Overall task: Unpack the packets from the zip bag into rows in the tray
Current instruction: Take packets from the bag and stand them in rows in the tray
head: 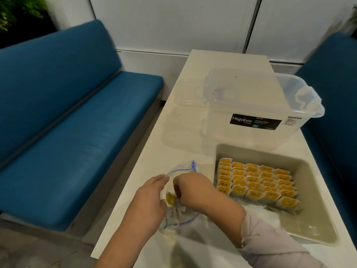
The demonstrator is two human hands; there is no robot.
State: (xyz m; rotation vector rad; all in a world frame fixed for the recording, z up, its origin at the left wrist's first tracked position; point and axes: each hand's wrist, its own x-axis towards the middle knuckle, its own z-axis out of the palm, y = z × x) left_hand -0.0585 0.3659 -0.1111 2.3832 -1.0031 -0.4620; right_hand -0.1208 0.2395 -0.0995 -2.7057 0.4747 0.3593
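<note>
A clear zip bag (185,168) with a blue zip line lies on the white table's left side, its mouth open. My left hand (149,200) holds the bag's near edge. My right hand (193,188) reaches into the bag, fingers curled down among the yellow-and-white packets (170,200) inside. Whether it grips one is hidden. To the right stands the beige tray (313,182), with several rows of yellow packets (257,183) standing on edge across its far half.
A clear Megabox storage box (258,109) stands beyond the tray, its clear lid (188,93) lying flat to its left. Blue benches (77,132) flank the table on both sides. The table's left edge runs close to the bag.
</note>
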